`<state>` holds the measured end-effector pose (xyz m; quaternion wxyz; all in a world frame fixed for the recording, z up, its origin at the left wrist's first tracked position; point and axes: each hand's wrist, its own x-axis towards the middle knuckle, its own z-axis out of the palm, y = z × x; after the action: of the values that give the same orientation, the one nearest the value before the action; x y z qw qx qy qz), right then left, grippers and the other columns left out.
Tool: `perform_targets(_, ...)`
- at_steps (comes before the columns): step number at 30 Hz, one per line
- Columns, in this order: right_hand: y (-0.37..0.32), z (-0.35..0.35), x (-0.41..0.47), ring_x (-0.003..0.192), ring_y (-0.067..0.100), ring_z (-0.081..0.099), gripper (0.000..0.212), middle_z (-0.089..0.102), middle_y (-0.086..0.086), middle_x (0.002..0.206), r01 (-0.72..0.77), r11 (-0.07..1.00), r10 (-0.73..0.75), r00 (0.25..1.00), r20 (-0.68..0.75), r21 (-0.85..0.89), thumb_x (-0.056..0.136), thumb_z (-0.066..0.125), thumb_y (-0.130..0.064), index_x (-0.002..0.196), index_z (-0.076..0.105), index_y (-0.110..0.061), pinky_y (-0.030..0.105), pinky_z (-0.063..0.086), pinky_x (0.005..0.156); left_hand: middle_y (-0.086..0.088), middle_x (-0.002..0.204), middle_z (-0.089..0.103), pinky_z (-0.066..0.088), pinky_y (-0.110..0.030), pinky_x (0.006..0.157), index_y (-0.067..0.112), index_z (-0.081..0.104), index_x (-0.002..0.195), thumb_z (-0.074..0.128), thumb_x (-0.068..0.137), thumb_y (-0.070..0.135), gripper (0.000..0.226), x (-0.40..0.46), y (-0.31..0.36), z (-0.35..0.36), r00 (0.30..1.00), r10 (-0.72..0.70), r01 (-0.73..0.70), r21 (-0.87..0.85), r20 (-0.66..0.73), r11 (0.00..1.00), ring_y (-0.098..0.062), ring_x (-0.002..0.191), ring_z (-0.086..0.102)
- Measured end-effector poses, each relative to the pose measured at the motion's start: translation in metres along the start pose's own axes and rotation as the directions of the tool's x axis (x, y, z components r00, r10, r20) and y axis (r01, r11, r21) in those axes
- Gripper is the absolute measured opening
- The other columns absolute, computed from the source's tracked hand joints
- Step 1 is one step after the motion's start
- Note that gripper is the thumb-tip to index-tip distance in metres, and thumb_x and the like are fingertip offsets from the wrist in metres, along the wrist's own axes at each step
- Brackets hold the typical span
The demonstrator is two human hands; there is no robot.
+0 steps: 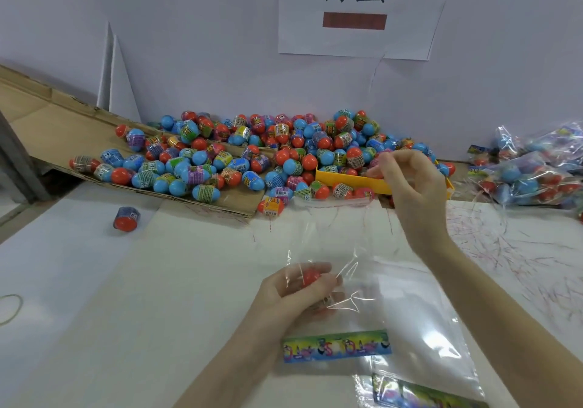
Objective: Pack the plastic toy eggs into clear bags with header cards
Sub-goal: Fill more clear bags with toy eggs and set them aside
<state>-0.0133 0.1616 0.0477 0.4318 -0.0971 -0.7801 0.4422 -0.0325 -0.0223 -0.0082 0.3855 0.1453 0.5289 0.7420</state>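
Note:
A big heap of red-and-blue plastic toy eggs point(252, 152) lies against the back wall, partly on a cardboard sheet. My left hand point(293, 294) is inside a clear bag point(356, 269) and grips a red egg point(310, 276) there. My right hand point(407, 180) is raised over the yellow tray and pinches the bag's top edge, holding it up. The bag's colourful header card point(336, 346) lies flat near the front. Under it lies another clear bag point(426, 338) with its own header card point(422, 395).
A yellow tray point(347, 182) with eggs sits behind the bag. Filled bags point(533, 168) are piled at the right. One stray egg point(126, 218) lies on the white table at the left, and a rubber band point(11, 308) at the left edge. The cardboard sheet point(63, 123) slopes up left.

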Motion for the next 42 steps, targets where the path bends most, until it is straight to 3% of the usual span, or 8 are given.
perform_targets(5,0.08,0.0,0.038,0.105,0.024,0.048,0.032,0.059,0.004,0.118,0.027,0.647,0.271,0.926,0.263,-0.762,0.087,0.058,-0.015,0.119,0.057,-0.018,0.036,0.043,0.089,-0.013,0.093,0.073,0.055,-0.02,0.065,0.009,0.066,0.1,0.077,0.044,0.031,0.061,0.001,0.003,0.002,1.0,0.002,-0.003,0.003,0.026,1.0,-0.021,0.08,0.071)
perform_targets(13,0.096,0.007,0.039,0.111,0.025,0.038,0.037,0.049,0.005,0.122,0.206,0.377,0.198,0.935,0.296,-0.903,0.088,0.056,-0.017,0.125,0.049,-0.018,0.035,0.03,0.094,-0.01,0.088,0.074,0.054,-0.019,0.065,0.01,0.064,0.102,0.076,0.05,0.032,0.058,0.001,0.003,0.001,0.997,0.065,-0.066,0.038,0.04,0.997,-0.022,0.076,0.071)
perform_targets(16,0.078,0.003,0.036,0.107,0.022,0.047,0.033,0.054,0.005,0.118,0.112,0.613,0.097,0.971,0.216,-0.782,0.087,0.059,-0.019,0.118,0.052,-0.012,0.034,0.036,0.094,-0.007,0.089,0.075,0.054,-0.02,0.065,0.01,0.065,0.098,0.073,0.055,0.028,0.047,0.001,0.002,0.0,0.996,0.089,-0.091,0.08,0.031,0.993,-0.021,0.079,0.071)
perform_targets(19,0.036,-0.005,0.03,0.086,0.009,0.056,0.028,0.06,-0.004,0.099,-0.052,0.951,0.074,0.995,0.06,-0.305,0.083,0.066,-0.02,0.107,0.053,-0.013,0.012,0.045,0.073,-0.005,0.087,0.074,0.054,-0.019,0.063,0.014,0.07,0.086,0.073,0.062,0.019,0.025,0.001,0.0,0.001,0.992,0.129,-0.129,0.118,0.01,0.985,-0.019,0.076,0.071)
perform_targets(23,-0.03,-0.024,0.016,0.075,0.008,0.064,0.028,0.068,-0.01,0.083,-0.054,0.979,-0.008,0.951,0.309,0.194,0.064,0.075,-0.034,0.089,0.063,-0.035,0.015,0.051,0.066,0.0,0.072,0.071,0.051,-0.017,0.061,0.018,0.072,0.08,0.083,0.061,0.008,0.024,0.001,-0.003,0.003,0.985,0.173,-0.168,0.195,-0.009,0.966,-0.017,0.07,0.068)
perform_targets(30,-0.066,-0.035,0.006,0.097,0.005,0.044,0.041,0.054,-0.014,0.102,0.368,0.842,0.024,0.706,0.708,-0.395,0.067,0.05,-0.053,0.108,0.05,-0.049,0.025,0.04,0.088,-0.001,0.083,0.074,0.052,-0.018,0.062,0.02,0.064,0.1,0.074,0.061,0.017,0.039,-0.002,-0.002,0.004,0.98,0.198,-0.199,0.222,0.03,0.955,-0.015,0.074,0.069)
perform_targets(34,-0.066,-0.034,0.006,0.098,0.006,0.042,0.048,0.053,-0.017,0.106,0.375,0.806,0.09,0.686,0.722,-0.457,0.077,0.063,-0.037,0.121,0.046,-0.041,0.027,0.036,0.091,0.0,0.087,0.074,0.052,-0.019,0.064,0.023,0.065,0.097,0.078,0.063,0.018,0.037,-0.004,0.0,0.005,0.977,0.202,-0.212,0.259,0.062,0.942,-0.018,0.079,0.069)
perform_targets(42,-0.075,-0.03,0.004,0.097,0.002,0.045,0.037,0.055,-0.026,0.099,0.293,0.873,0.118,0.649,0.751,-0.39,0.058,0.055,-0.053,0.095,0.048,-0.052,0.019,0.041,0.083,0.001,0.092,0.073,0.054,-0.022,0.072,0.023,0.066,0.098,0.07,0.06,0.015,0.039,-0.005,-0.001,0.003,0.975,0.201,-0.22,0.298,0.094,0.929,-0.024,0.087,0.068)
